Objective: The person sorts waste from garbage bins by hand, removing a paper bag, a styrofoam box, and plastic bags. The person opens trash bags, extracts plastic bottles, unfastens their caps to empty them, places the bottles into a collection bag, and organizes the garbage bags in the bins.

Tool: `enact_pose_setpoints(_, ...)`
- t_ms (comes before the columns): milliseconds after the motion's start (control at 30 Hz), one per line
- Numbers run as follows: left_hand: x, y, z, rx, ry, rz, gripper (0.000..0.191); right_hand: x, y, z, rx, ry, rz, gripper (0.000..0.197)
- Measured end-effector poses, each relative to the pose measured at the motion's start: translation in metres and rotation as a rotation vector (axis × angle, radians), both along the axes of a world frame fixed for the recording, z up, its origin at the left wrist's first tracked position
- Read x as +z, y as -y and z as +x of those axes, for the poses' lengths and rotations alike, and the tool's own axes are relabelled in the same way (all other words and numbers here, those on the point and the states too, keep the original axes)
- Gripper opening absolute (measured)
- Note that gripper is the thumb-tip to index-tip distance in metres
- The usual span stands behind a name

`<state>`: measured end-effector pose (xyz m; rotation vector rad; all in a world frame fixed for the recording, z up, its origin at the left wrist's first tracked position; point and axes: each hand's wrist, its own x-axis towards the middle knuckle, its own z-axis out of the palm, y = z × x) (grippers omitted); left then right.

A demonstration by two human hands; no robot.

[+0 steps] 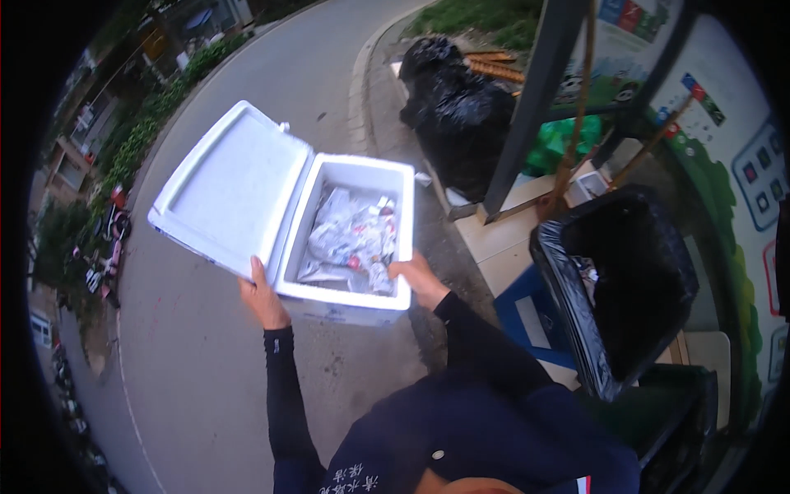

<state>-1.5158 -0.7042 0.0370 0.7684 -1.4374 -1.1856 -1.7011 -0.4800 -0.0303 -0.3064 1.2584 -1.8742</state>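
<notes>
Both my hands carry a white polystyrene foam box (407, 231) in front of me, above the paved road. My left hand (264, 299) grips the near edge of its foam lid (228, 191), which lies tilted to the left beside the box. On the box's right wall is my right hand (423, 281), thumb over the rim and fingers hidden outside. Crumpled plastic, paper scraps and a small red item (353, 262) lie inside the box. To the right stands a bin lined with a black bag (565, 309), some litter visible inside it.
Full black garbage bags (457, 117) stand by the kerb at a dark metal post (537, 105). A blue bin lid or panel (534, 315) lies beside the lined bin, a dark green bin (654, 407) nearer me. Long wooden handles (580, 105) lean behind.
</notes>
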Motion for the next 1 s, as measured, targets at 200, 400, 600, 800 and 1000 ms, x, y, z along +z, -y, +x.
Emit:
enact_pose_setpoints(200, 0.062, -0.024, -0.14, -0.18, -0.161, 0.066, 0.04, 0.021, -0.027, -0.098, -0.205, 0.018, -0.098, 0.056)
enact_pose_setpoints(400, 0.154, -0.112, -0.268, -0.668, -0.309, -0.129, 0.036, 0.06, -0.099, -0.117, -0.774, -0.143, -0.263, 0.047)
enact_pose_setpoints(600, 0.249, -0.26, -0.297, -1.001, -0.32, -0.515, 0.03, 0.085, -0.177, -0.097, -1.234, -0.115, -0.505, 0.043)
enact_pose_setpoints(800, 0.291, -0.439, -0.264, -1.049, -0.263, -1.082, 0.045, 0.085, -0.217, -0.11, -1.364, 0.104, -0.672, 0.025)
enact_pose_setpoints(1000, 0.289, -0.506, -0.265, -0.891, -0.174, -1.404, 0.048, 0.116, -0.216, -0.086, -1.07, 0.367, -1.016, 0.026)
